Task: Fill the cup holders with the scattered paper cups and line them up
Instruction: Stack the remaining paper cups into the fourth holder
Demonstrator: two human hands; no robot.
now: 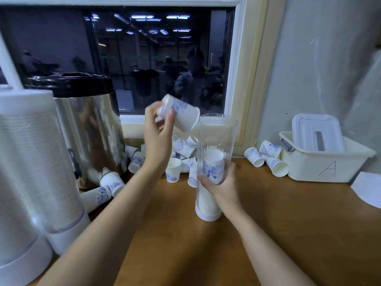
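I see left hand (157, 137) fingers (152, 110) clamped on a blurred white-and-blue paper cup (183, 116) at the clear plastic cup holder (216, 135) rim, right hand (221, 187) fingers (204, 180) wrapped round it, half hidden.

Item 1: a single handwritten capital "A" (327, 169) in thin dark strokes, on the near side wall of the cream plastic bin (305, 168), far right of the counter (268, 223).
Item 2: blue print on the paper cups (182, 145), scattered mid-counter and just beside the bin. It is an ornamental pattern, too blurred to show any letters.
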